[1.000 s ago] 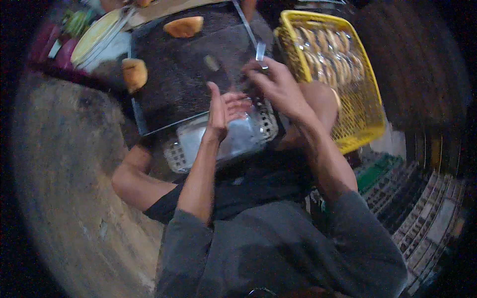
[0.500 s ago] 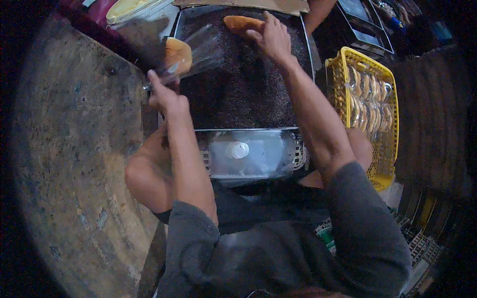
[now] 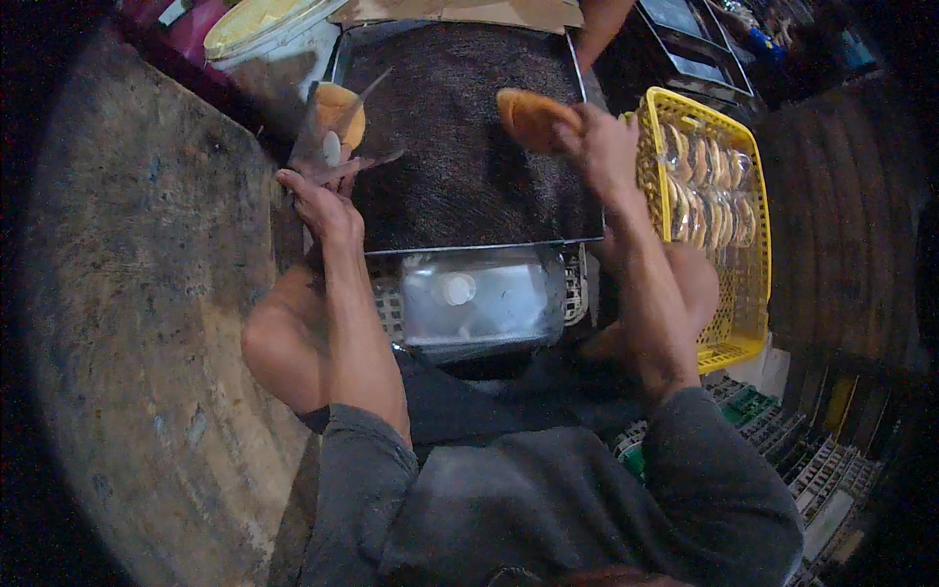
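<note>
My left hand [image 3: 318, 201] holds a clear plastic bag [image 3: 337, 137] with a golden bun inside, at the left edge of a dark metal baking tray [image 3: 460, 176]. My right hand [image 3: 602, 142] grips another golden bun [image 3: 533, 117], lifted over the tray's right side. A stack of clear plastic bags [image 3: 479, 298] lies on a white crate just below the tray, above my lap.
A yellow plastic basket [image 3: 729, 225] holding several bagged buns stands to the right. A pale lidded bucket [image 3: 264, 29] sits at the top left. Another person's forearm [image 3: 602, 24] reaches in at the top. Plastic crates [image 3: 802, 460] lie at the lower right.
My right hand has picked the bun off the far end of the tray and brought it toward the right. My left hand stays at the tray's left edge with the bagged bun.
</note>
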`<action>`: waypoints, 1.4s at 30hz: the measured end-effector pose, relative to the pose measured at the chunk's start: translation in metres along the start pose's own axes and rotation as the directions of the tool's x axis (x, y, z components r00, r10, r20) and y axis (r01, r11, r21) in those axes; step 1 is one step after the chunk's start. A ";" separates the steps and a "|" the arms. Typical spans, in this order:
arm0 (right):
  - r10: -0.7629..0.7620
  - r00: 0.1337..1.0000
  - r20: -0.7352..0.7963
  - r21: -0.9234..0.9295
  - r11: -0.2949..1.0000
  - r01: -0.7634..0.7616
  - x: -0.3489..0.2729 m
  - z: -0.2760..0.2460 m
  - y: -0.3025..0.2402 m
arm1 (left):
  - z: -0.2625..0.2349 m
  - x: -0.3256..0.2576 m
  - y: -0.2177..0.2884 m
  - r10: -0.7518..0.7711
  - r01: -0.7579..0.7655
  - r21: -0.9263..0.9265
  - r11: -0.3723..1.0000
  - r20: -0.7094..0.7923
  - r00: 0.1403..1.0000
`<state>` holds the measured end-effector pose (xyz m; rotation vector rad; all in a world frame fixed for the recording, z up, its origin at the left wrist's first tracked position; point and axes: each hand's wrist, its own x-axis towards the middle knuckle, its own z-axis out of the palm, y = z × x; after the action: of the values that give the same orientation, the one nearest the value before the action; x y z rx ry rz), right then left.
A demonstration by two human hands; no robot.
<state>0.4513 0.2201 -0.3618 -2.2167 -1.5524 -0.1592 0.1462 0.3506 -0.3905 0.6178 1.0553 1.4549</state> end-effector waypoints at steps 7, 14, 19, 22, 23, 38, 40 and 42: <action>0.053 0.997 0.055 0.024 0.998 -0.054 -0.043 -0.001 -0.007 | -0.001 -0.013 -0.015 0.047 -0.048 0.316 0.947 0.013 0.999; 0.145 0.928 0.344 0.757 0.541 -0.366 -0.038 -0.128 -0.007 | 0.008 -0.035 -0.004 -0.017 -0.094 0.341 0.935 0.308 0.951; 0.020 0.942 0.336 0.778 0.558 -0.289 -0.024 -0.079 -0.035 | 0.032 -0.089 -0.015 -0.194 0.106 0.191 0.976 0.533 0.824; 0.080 0.959 0.274 0.771 0.578 -0.268 -0.031 -0.066 -0.056 | 0.045 -0.116 -0.020 -0.308 0.316 0.069 0.946 0.489 0.816; 0.048 0.995 0.089 0.775 0.624 -0.100 -0.039 -0.070 -0.066 | 0.048 -0.116 -0.028 -0.300 0.340 0.004 0.940 0.485 0.822; 0.229 0.968 -0.106 0.078 0.972 -0.222 -0.103 -0.165 0.073 | 0.148 -0.196 -0.045 -0.471 0.287 0.396 0.873 0.836 0.281; 0.335 0.915 -0.227 0.001 0.939 -0.344 -0.155 -0.168 0.136 | 0.116 -0.181 -0.046 -0.705 -0.154 0.729 0.667 0.684 0.187; 0.576 0.800 -0.167 -0.111 0.796 -0.596 -0.212 -0.173 0.180 | 0.055 -0.156 -0.064 -0.868 -0.601 0.740 0.301 0.474 0.149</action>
<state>0.5639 -0.0846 -0.3259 -2.6450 -0.7404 -0.2308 0.2529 0.2091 -0.3907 1.9327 0.5935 -0.4825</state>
